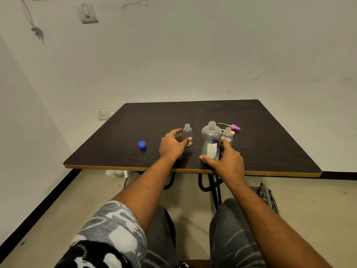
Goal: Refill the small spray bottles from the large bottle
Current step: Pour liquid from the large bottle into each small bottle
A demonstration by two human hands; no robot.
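- Seen from the head camera, a dark table (193, 113) stands against a pale wall, and the person sits at its near edge with both bare forearms stretched over it.
- The large bottle (211, 140) stands upright near the middle of the table, clear, uncapped, with a white label low on its front.
- The right hand (227, 161) is spread around the base of that bottle: thumb on the near left side, fingers reaching round the right side. I cannot tell whether it grips firmly or only rests against it.
- A small clear bottle (187, 135) stands upright just left of the large one, its neck bare.
- The left hand (172, 146) is open and curved beside this small bottle, thumb tip touching its lower part, fingers apart behind it, not closed on it.
- A second small bottle (228, 135), pinkish, stands just behind and to the right of the large one, also without a top.
- A purple spray head (235, 127) with its thin tube lies on the table behind that bottle.
- A blue cap (142, 144) lies alone, well left of the hands.
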